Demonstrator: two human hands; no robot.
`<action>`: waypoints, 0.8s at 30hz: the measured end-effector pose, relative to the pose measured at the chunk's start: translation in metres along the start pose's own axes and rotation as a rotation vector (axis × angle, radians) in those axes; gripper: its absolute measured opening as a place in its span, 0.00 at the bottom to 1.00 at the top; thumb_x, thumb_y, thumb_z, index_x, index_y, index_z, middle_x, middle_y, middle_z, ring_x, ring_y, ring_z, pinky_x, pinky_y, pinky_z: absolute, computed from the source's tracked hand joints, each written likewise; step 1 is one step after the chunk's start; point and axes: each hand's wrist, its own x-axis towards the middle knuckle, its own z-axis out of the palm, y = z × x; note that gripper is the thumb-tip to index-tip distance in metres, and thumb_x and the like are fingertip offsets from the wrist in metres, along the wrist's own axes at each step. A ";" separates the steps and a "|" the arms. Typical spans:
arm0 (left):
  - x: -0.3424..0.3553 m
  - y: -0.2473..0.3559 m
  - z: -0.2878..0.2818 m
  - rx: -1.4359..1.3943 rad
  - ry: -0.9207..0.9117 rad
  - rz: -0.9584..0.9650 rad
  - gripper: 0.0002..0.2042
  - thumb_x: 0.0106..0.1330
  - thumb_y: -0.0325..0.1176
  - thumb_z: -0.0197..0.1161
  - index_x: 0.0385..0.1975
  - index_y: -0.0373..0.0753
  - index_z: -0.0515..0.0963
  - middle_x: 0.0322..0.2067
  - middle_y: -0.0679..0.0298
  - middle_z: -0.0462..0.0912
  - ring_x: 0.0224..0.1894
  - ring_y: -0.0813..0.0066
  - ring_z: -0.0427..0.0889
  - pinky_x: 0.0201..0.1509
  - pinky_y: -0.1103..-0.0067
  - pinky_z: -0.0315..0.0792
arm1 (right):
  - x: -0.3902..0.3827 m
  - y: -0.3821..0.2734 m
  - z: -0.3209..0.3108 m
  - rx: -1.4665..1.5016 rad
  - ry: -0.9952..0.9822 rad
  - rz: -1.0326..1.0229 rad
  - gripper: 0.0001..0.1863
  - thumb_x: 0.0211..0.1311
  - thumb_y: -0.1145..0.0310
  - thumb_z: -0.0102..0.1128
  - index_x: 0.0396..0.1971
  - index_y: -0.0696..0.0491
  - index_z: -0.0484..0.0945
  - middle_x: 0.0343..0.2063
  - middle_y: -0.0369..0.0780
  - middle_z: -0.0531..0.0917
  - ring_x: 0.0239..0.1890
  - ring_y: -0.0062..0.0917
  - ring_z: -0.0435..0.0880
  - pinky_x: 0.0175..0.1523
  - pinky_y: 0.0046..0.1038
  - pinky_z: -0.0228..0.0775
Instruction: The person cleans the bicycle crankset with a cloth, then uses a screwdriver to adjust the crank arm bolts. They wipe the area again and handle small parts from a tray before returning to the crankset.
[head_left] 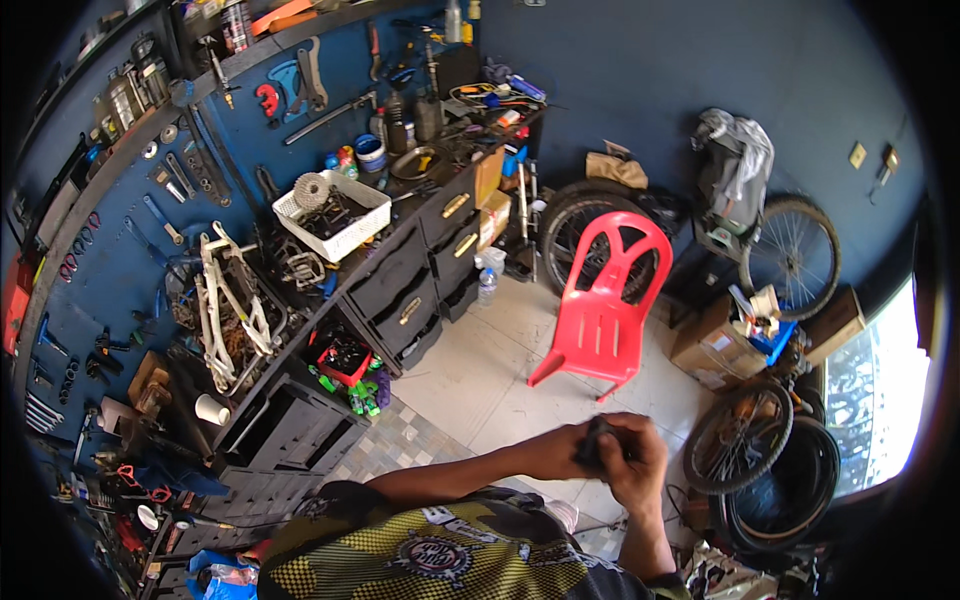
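My two hands meet in front of my chest, over the tiled floor (470, 375) and well apart from the front edge of the table (372, 262). My right hand (640, 458) is curled, its thumb pressed against a small black thing (596, 448), which sits between my two hands. My left hand (556, 452) comes up to that same thing from the other side; its fingers are hidden, so I can't tell whether they grip it.

Just beyond my hands stands a red plastic chair (565, 345). To my right, a bicycle wheel (722, 488) leans near a cardboard box (712, 350).

On the table, a white basket (355, 230) sits by the front edge, heaped with parts, a sprocket cassette (311, 191) on top. Towards the table's near end lies a white bike frame (211, 325), with a white cup (211, 409) tipped over beside it, close to the front edge. Below that edge is a red bin (345, 378) of dark bits. A clear bottle (487, 287) stands on the floor by the drawers (405, 300).
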 end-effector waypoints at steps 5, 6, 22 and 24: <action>-0.057 -0.023 -0.113 -0.274 0.406 -0.215 0.18 0.74 0.40 0.68 0.54 0.34 0.79 0.43 0.65 0.86 0.45 0.81 0.81 0.51 0.77 0.77 | 0.146 0.016 0.063 -0.377 -0.206 -0.457 0.17 0.59 0.74 0.74 0.48 0.55 0.84 0.40 0.43 0.86 0.38 0.35 0.84 0.43 0.33 0.76; -0.069 -0.030 -0.132 -0.256 0.491 -0.194 0.17 0.75 0.40 0.67 0.53 0.34 0.80 0.42 0.67 0.85 0.44 0.82 0.80 0.49 0.79 0.76 | 0.176 0.021 0.076 -0.402 -0.232 -0.447 0.17 0.59 0.73 0.75 0.48 0.53 0.84 0.40 0.42 0.86 0.39 0.37 0.83 0.43 0.35 0.76; -0.039 -0.061 -0.372 -0.161 1.280 -0.495 0.16 0.75 0.38 0.68 0.54 0.33 0.83 0.40 0.66 0.88 0.40 0.81 0.82 0.44 0.79 0.77 | 0.758 0.183 0.420 -0.828 -0.753 -0.772 0.17 0.61 0.72 0.63 0.49 0.43 0.85 0.49 0.41 0.84 0.59 0.38 0.82 0.58 0.43 0.79; -0.031 -0.054 -0.394 -0.159 1.348 -0.631 0.18 0.77 0.45 0.65 0.46 0.31 0.85 0.33 0.66 0.88 0.36 0.83 0.80 0.39 0.79 0.75 | 0.797 0.204 0.456 -0.995 -0.879 -0.685 0.20 0.59 0.75 0.64 0.52 0.41 0.85 0.54 0.42 0.82 0.61 0.37 0.81 0.61 0.42 0.77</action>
